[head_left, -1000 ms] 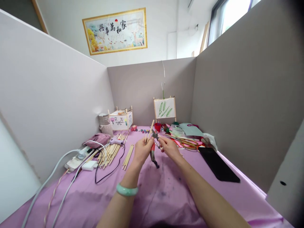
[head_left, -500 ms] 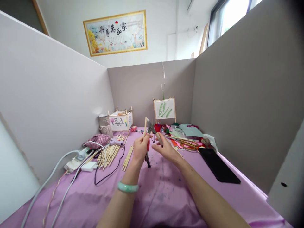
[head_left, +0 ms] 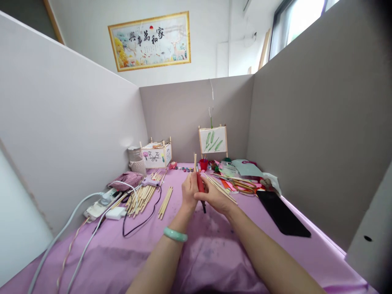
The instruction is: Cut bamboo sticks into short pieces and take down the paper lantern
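My left hand (head_left: 190,191) is closed around a thin wooden stick (head_left: 195,162), which points up above the fingers. Right against it, my right hand (head_left: 215,199) is closed around red-handled pliers (head_left: 200,183). The dark lower end of the pliers shows below the fingers. Their jaws are mostly hidden between the stick and my hands. On the purple cloth (head_left: 196,253) left of my hands lie a few cut sticks (head_left: 165,203). Several longer sticks (head_left: 221,188) lie just beyond my right hand.
At left are a pile of sticks (head_left: 143,200), a glue gun (head_left: 150,182) and a power strip (head_left: 97,208) with cables. A paper lantern box (head_left: 154,157) and a framed leaf drawing (head_left: 213,140) stand at the back. Scissors (head_left: 245,186) and a black phone-like slab (head_left: 283,213) are at right.
My right hand has come in against the left and now grips the pliers' red handle. My left hand, with the stick, has shifted slightly right. The pliers' jaws have gone from clear view.
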The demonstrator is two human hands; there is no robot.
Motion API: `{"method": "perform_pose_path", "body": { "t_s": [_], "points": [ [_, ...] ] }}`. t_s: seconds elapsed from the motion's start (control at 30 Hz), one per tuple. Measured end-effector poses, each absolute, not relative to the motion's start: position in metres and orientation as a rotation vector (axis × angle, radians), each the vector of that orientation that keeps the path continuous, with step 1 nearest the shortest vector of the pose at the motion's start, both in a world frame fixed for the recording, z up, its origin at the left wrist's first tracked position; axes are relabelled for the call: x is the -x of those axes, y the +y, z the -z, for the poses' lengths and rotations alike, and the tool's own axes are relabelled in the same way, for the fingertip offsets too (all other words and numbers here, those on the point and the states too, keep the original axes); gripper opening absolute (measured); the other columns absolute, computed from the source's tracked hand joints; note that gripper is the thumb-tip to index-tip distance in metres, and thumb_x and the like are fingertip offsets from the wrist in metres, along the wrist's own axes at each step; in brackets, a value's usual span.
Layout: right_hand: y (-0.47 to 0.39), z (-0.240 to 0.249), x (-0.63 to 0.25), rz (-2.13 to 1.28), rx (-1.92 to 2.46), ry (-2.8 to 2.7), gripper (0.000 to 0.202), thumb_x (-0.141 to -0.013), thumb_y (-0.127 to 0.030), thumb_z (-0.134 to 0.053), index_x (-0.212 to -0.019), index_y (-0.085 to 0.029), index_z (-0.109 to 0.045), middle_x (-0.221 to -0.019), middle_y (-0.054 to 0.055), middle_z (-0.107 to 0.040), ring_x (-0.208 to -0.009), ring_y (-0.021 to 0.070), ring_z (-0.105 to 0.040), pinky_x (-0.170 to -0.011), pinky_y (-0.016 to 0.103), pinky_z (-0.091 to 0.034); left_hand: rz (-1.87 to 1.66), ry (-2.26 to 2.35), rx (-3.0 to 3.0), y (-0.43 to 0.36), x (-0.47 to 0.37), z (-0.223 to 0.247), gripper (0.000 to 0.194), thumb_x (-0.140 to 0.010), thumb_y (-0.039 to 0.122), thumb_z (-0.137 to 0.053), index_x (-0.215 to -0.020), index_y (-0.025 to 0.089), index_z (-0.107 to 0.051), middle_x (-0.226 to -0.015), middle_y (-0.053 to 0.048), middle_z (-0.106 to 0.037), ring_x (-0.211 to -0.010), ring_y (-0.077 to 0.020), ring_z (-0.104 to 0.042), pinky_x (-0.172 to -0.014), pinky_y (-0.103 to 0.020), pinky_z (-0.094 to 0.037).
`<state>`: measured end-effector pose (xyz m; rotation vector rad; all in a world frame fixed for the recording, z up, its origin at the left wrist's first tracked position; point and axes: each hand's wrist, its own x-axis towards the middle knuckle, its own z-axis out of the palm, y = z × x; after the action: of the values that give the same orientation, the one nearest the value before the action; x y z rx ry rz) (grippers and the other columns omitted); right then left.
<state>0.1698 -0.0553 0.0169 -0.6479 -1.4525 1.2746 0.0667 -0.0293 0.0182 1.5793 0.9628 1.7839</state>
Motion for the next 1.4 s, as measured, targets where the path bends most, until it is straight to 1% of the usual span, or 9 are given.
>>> {"method": "perform_pose_path", "body": {
  "t_s": [0.13,0.2,0.33,0.47,0.63,0.83,1.03,1.23,1.4],
  "points": [
    [-0.048,-0.02,-0.183,-1.161,0.714,-1.277,0.061,-0.056,-0.019,-0.07,-0.115,-0.024,-0.052,-0.1,0.002,-0.059,-0.086,0.0183,-0.059,-0.075,0.031,-0.049,-1.567,0.708,-1.343,-0.024,-0.053,-0.024,0.055,-0.088,0.063,-0.031,-0.092,0.017,-0.061,-0.063,0.004,-0.041,-0.043,-0.0072,-0.029,-0.043,-0.023,-0.026],
    [-0.043,-0.019,-0.192,-1.116,0.743,-1.142,0.054,-0.052,-0.015,-0.065,-0.104,-0.023,-0.054,-0.096,0.002,-0.059,-0.082,0.0181,-0.058,-0.07,0.03,-0.049,-1.461,0.588,-1.254,-0.02,-0.046,-0.023,0.05,-0.087,0.059,-0.037,-0.092,0.015,-0.061,-0.064,0.004,-0.041,-0.042,-0.0051,-0.026,-0.042,-0.022,-0.023],
    [-0.038,-0.018,-0.205,-1.15,0.822,-1.02,0.038,-0.055,-0.021,-0.065,-0.092,-0.022,-0.053,-0.092,0.004,-0.062,-0.078,0.0201,-0.06,-0.065,0.032,-0.049,-1.416,0.532,-1.258,-0.013,-0.037,-0.014,0.03,-0.079,0.044,-0.059,-0.085,0.015,-0.058,-0.067,0.003,-0.046,-0.051,-0.0052,-0.04,-0.051,-0.02,-0.034],
    [-0.044,-0.021,-0.204,-1.116,0.907,-1.074,0.031,-0.063,-0.031,-0.07,-0.088,-0.022,-0.055,-0.083,0.003,-0.062,-0.073,0.0183,-0.058,-0.061,0.03,-0.046,-1.428,0.579,-1.304,-0.013,-0.031,-0.009,0.03,-0.075,0.041,-0.065,-0.087,0.014,-0.06,-0.07,0.003,-0.051,-0.061,-0.0072,-0.05,-0.062,-0.022,-0.043],
    [-0.046,-0.023,-0.2,-1.028,0.934,-1.181,0.03,-0.063,-0.033,-0.07,-0.088,-0.023,-0.056,-0.08,0.0,-0.062,-0.069,0.0159,-0.056,-0.059,0.027,-0.041,-1.342,0.672,-1.407,-0.016,-0.025,-0.012,0.041,-0.071,0.044,-0.069,-0.098,0.014,-0.06,-0.077,-0.003,-0.065,-0.072,-0.015,-0.063,-0.076,-0.034,-0.051],
    [-0.04,-0.02,-0.201,-0.978,1.001,-1.203,0.043,-0.058,-0.033,-0.073,-0.096,-0.021,-0.057,-0.085,0.0,-0.061,-0.07,0.015,-0.054,-0.059,0.027,-0.04,-1.394,0.894,-1.472,-0.013,-0.017,-0.015,0.034,-0.074,0.044,-0.064,-0.089,0.016,-0.053,-0.073,-0.004,-0.067,-0.064,-0.0182,-0.067,-0.058,-0.028,-0.051],
    [-0.038,-0.015,-0.202,-0.887,1.011,-1.236,0.049,-0.058,-0.034,-0.073,-0.103,-0.021,-0.058,-0.089,0.001,-0.061,-0.074,0.0156,-0.054,-0.063,0.027,-0.041,-1.354,0.867,-1.619,-0.013,-0.017,-0.019,0.03,-0.076,0.042,-0.062,-0.088,0.017,-0.052,-0.078,-0.005,-0.067,-0.068,-0.0193,-0.069,-0.054,-0.023,-0.049],
    [-0.037,-0.014,-0.202,-0.865,1.004,-1.248,0.049,-0.057,-0.033,-0.072,-0.103,-0.02,-0.059,-0.086,0.001,-0.061,-0.074,0.016,-0.055,-0.064,0.028,-0.042,-1.272,0.873,-1.679,-0.008,-0.023,-0.015,0.024,-0.081,0.04,-0.055,-0.085,0.018,-0.047,-0.069,-0.002,-0.064,-0.06,-0.015,-0.065,-0.055,-0.024,-0.049],
    [-0.037,-0.015,-0.202,-0.87,0.997,-1.262,0.048,-0.057,-0.03,-0.072,-0.101,-0.02,-0.059,-0.085,0.002,-0.062,-0.072,0.0161,-0.054,-0.064,0.029,-0.042,-1.294,0.655,-1.637,-0.006,-0.042,-0.011,0.023,-0.084,0.042,-0.051,-0.087,0.02,-0.047,-0.058,0.007,-0.048,-0.05,-0.0076,-0.048,-0.06,-0.026,-0.051]
  ]
}}
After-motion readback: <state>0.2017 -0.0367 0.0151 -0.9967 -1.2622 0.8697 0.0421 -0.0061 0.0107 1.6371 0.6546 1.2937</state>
